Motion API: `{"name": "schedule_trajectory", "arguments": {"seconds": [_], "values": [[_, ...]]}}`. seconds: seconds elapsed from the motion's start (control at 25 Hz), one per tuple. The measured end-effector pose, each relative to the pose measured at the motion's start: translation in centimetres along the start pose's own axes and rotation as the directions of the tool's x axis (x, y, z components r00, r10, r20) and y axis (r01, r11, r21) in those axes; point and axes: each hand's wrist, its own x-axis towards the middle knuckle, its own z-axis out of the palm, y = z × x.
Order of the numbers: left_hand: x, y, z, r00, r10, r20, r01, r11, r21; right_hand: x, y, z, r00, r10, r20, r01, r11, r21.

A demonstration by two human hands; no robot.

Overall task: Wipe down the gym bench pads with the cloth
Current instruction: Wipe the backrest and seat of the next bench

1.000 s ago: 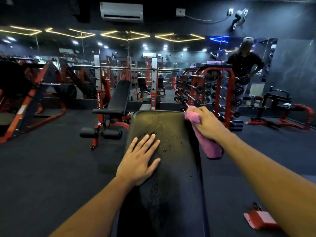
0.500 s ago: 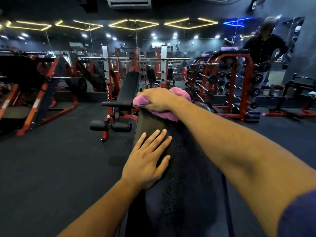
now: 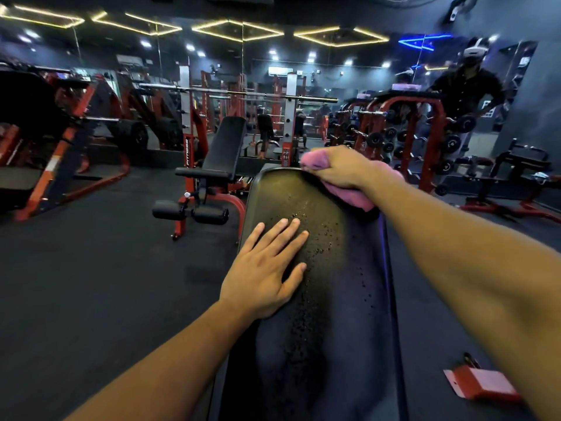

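Right hand is up at the far right corner of the bench pad, fingers curled tight around a bunched pink cloth, and the cloth is pressed against the pad's far edge with part of it hanging over the right side. Left hand lies flat on the pad near its left edge, fingers straight and a bit spread, gripping nothing. Droplets are scattered over the black surface between the two hands and down the middle. There's a red bracket thing on the floor off the pad's right side, and a dumbbell rack in the background.
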Motion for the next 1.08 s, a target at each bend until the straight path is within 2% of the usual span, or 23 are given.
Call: {"name": "schedule_trajectory", "arguments": {"seconds": [0.12,0.2,0.28,0.4,0.52,0.6,0.8,0.96,1.08], "values": [[0.2,-0.1,0.0,1.0,0.0,-0.016,0.0,1.0,-0.02,4.3,-6.5,1.5,1.0,0.021,-0.02,-0.022,0.999,-0.037],[0.1,0.0,-0.1,1.0,-0.004,-0.017,0.004,1.0,-0.02,4.5,-9.1,2.2,0.997,-0.073,-0.019,0.072,0.996,-0.058],[-0.1,-0.1,-0.1,1.0,0.003,-0.007,-0.003,1.0,-0.013,3.5,-7.1,1.8,0.997,-0.074,-0.027,0.075,0.997,0.026],[0.0,-0.2,0.0,1.0,0.007,-0.004,-0.007,1.0,-0.008,-0.3,-0.1,1.1,0.993,0.115,-0.022,-0.113,0.988,0.106],[-0.1,-0.2,0.1,1.0,0.006,-0.005,-0.006,1.0,-0.011,-5.1,4.6,1.4,0.975,0.214,-0.062,-0.195,0.956,0.221],[0.0,-0.1,0.2,1.0,0.008,-0.023,-0.008,1.0,-0.011,-5.6,5.8,1.9,0.967,0.252,-0.046,-0.234,0.943,0.238],[-0.1,-0.1,0.2,0.999,0.012,-0.032,-0.013,1.0,-0.025,1.6,-0.2,1.1,0.981,0.191,0.0,-0.191,0.981,0.014],[-0.6,-0.3,0.3,0.993,0.027,-0.112,-0.037,0.996,-0.086,5.6,-6.7,2.3,0.999,0.042,-0.023,-0.041,0.998,0.045],[-0.4,-0.3,0.2,0.996,0.032,-0.084,-0.037,0.998,-0.055,6.1,-6.4,2.3,0.999,-0.013,-0.045,0.017,0.995,0.1]]}}
